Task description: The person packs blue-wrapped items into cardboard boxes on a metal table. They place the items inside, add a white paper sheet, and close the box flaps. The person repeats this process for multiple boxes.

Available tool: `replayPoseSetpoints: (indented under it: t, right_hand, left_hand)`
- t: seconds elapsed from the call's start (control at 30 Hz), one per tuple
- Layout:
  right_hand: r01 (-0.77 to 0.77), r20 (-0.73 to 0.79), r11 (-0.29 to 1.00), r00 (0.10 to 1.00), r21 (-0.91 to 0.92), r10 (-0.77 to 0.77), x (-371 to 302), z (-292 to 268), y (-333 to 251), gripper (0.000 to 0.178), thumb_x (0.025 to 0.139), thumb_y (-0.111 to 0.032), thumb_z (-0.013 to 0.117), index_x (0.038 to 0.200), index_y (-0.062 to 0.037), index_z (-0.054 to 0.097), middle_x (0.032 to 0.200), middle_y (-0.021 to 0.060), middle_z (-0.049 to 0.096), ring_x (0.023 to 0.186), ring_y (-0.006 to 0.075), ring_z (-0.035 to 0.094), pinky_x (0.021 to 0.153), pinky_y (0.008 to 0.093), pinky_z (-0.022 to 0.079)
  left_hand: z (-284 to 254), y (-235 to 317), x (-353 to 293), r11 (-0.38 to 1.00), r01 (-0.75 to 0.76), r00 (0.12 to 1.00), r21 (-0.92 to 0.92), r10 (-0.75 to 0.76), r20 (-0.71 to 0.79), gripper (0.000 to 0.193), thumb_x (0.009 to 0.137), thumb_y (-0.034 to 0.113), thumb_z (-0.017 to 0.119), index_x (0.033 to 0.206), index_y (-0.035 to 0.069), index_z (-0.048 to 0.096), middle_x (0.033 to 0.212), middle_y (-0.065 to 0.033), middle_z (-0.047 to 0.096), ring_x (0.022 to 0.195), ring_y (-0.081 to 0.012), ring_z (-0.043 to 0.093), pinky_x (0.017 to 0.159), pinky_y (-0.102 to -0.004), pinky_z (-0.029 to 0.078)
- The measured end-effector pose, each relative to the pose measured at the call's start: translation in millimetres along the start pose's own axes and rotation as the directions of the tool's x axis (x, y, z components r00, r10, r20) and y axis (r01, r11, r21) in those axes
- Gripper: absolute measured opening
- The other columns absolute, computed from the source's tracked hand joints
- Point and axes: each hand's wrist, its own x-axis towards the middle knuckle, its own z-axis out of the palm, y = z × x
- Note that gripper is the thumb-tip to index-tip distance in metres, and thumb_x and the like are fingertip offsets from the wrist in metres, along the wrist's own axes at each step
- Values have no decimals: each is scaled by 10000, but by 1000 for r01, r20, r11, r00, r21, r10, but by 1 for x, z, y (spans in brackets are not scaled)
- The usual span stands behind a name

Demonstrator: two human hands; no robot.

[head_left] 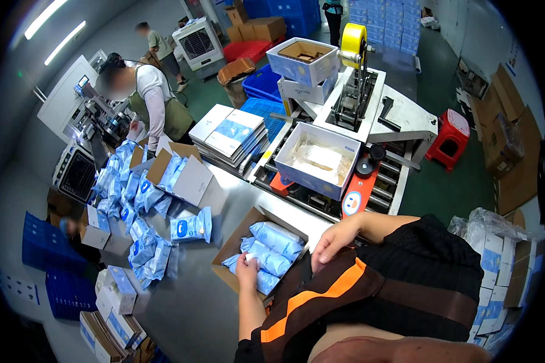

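An open carton (228, 244) stands on the metal table just before me, with several light-blue soft packs (277, 241) lying in it. My left hand (246, 275) reaches over the carton's near left side, its fingertips closed on a small white slip (250, 257) above the packs. To the right of the carton is my right hand (333, 242), beside my dark apron with its orange stripe. Its fingers are curled downward and pressed together; what they hold, if anything, cannot be made out.
Many loose blue packs (201, 225) and a tilted carton (188, 180) lie to the left. Flattened cartons (229, 130) are stacked behind. A filled box (318, 160) sits on the roller taping machine (399, 115). A co-worker (157, 100) stands across the table; a red stool (449, 140) is at right.
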Motion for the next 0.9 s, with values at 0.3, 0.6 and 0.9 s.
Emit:
replayPoseSetpoints:
  t: [0.3, 0.6, 0.9]
  right_hand:
    - [-112, -277, 990, 957, -90, 83, 50, -16, 19, 397, 1030, -374, 389, 1176, -57, 578, 997, 117, 691, 671, 126, 663, 605, 240, 536]
    - [-151, -481, 864, 869, -480, -116, 75, -31, -7, 313, 1006, -268, 463, 1244, -109, 591, 955, 72, 659, 814, 127, 651, 724, 282, 531]
    - [-302, -327, 333, 945, -893, -19, 172, -89, 84, 296, 895, -246, 551, 1114, -75, 651, 1015, 161, 686, 913, 326, 652, 803, 433, 492]
  left_hand:
    - [12, 23, -19, 886, -76, 995, 457, 97, -21, 514, 809, 37, 651, 1305, 28, 519, 858, -99, 662, 775, -215, 644, 749, -328, 514]
    - [13, 36, -30, 643, -122, 964, 756, 258, -64, 559, 786, 110, 703, 1314, 62, 527, 1249, -196, 526, 1113, -360, 556, 960, -415, 451]
    - [9, 31, -24, 628, -164, 955, 761, 295, -38, 543, 775, 129, 703, 1288, 58, 539, 1238, -205, 526, 1121, -379, 546, 960, -426, 451]
